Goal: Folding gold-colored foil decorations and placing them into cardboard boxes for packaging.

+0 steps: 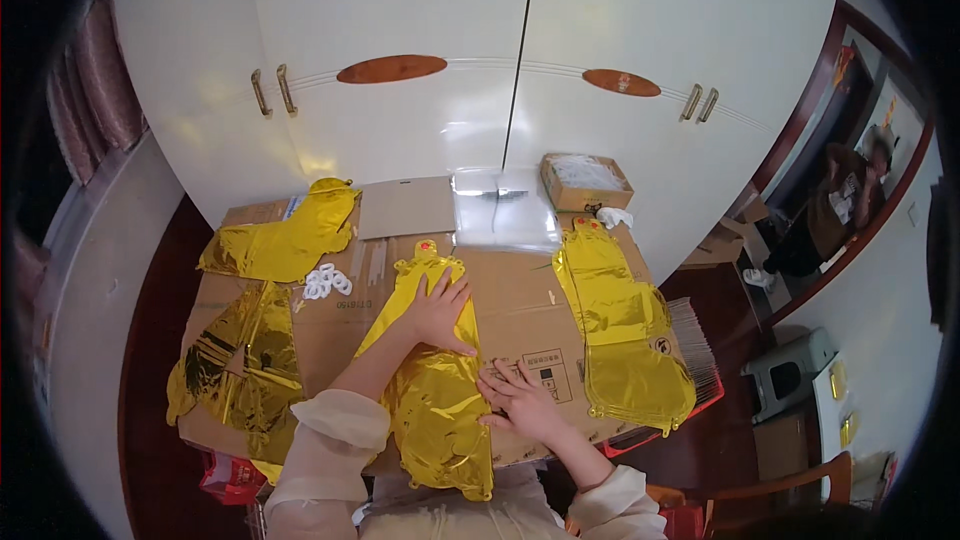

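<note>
A flat, uninflated gold foil balloon (440, 415) lies lengthwise in front of me, with a small red mark at its far tip. My left hand (442, 312) presses on its upper part, fingers spread and palm down. Just right of the foil's edge, my right hand (522, 404) rests with fingers apart; its fingertips are at the edge, and whether they touch the foil I cannot tell. Neither hand grips anything. Under both lies a cardboard sheet (515, 295) covering the table.
More gold foil pieces lie at the far left (285, 242), near left (250, 365) and right (630, 340). White rings (325, 282), a grey board (405, 208), clear plastic bags (505, 218) and an open carton (590, 202) sit farther back. Thin sticks (692, 340) protrude at right. White cabinets (390, 0) stand behind.
</note>
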Available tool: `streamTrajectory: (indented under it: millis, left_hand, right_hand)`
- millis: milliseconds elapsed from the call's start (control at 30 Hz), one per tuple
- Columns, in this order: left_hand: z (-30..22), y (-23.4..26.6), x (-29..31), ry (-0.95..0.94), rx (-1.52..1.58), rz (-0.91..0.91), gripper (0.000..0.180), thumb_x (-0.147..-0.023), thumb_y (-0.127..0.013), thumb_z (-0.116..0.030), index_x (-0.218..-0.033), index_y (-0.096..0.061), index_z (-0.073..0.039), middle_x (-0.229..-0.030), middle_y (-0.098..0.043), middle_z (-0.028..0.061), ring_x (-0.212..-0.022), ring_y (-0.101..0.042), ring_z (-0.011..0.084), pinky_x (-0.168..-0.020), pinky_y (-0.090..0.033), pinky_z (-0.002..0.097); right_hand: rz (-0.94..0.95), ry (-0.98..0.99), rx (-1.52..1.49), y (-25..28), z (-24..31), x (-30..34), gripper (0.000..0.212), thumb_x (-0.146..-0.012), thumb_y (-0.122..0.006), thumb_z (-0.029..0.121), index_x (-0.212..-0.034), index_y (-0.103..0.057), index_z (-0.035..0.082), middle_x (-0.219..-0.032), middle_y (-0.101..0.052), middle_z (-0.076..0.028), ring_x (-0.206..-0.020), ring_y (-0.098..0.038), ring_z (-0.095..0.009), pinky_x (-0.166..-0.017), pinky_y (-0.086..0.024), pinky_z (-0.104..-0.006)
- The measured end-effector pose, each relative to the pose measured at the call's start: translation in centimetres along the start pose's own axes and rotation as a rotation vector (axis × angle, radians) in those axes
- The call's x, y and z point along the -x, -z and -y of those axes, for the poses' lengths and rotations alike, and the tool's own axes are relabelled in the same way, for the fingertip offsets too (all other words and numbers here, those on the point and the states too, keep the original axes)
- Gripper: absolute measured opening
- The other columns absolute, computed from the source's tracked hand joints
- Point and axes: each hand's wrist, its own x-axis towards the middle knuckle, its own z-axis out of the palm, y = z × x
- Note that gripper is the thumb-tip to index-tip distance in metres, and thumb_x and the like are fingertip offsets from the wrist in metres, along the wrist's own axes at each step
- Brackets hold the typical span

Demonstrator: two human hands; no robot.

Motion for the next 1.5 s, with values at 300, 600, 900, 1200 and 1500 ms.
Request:
streamTrajectory:
  millis: [300,600,900,1200,1500]
  left_hand:
    - [-2.7,1.3,0.0,0.003,-0.181,0.002,0.139,-0.058,-0.055,-0.092,-0.150,-0.022,0.007,-0.161,-0.013,0.0200,-0.149,-0.009,0.0363,-0.112,-0.008,0.0689]
    - [0.2,-0.2,-2.1,0.153,-0.040,-0.130,0.144,-0.054,-0.056,-0.093,-0.152,-0.017,0.004,-0.161,-0.011,0.0212,-0.150,-0.004,0.0381,-0.113,-0.004,0.0672]
    - [3.6,0.2,-5.0,0.387,0.010,-0.186,0.137,-0.059,-0.065,-0.085,-0.153,-0.015,0.001,-0.161,-0.008,0.0209,-0.149,-0.002,0.0408,-0.115,-0.002,0.0652]
    - [3.6,0.5,-6.1,0.430,-0.055,-0.266,0.118,-0.070,-0.064,-0.075,-0.153,-0.021,-0.004,-0.160,-0.013,0.0200,-0.149,-0.005,0.0405,-0.115,-0.005,0.0652]
    - [2.6,4.0,2.8,0.256,0.066,-0.054,0.088,-0.088,-0.056,-0.061,-0.152,-0.028,-0.007,-0.159,-0.017,0.0215,-0.147,-0.011,0.0420,-0.115,-0.012,0.0645]
  right_hand:
    - [-0.019,-0.017,0.008,-0.2,0.0,0.1,0.063,-0.086,-0.059,0.057,-0.132,-0.060,0.014,-0.141,-0.054,-0.001,-0.139,-0.040,-0.024,-0.115,-0.027,-0.0515]
    - [-0.010,-0.016,0.013,-0.1,0.1,0.3,0.061,-0.088,-0.057,0.057,-0.133,-0.060,0.015,-0.141,-0.054,0.000,-0.139,-0.041,-0.022,-0.115,-0.027,-0.0519]
    - [0.002,-0.020,0.018,0.0,0.1,0.2,0.061,-0.090,-0.055,0.057,-0.134,-0.059,0.015,-0.142,-0.053,0.000,-0.139,-0.040,-0.021,-0.115,-0.026,-0.0520]
    - [0.017,-0.031,-0.009,0.0,0.2,0.2,0.062,-0.089,-0.057,0.058,-0.134,-0.059,0.015,-0.144,-0.052,-0.001,-0.140,-0.039,-0.023,-0.116,-0.025,-0.0530]
    - [0.009,-0.055,-0.160,0.6,0.0,0.8,0.059,-0.092,-0.057,0.052,-0.136,-0.055,0.014,-0.144,-0.051,-0.006,-0.140,-0.038,-0.024,-0.116,-0.024,-0.0516]
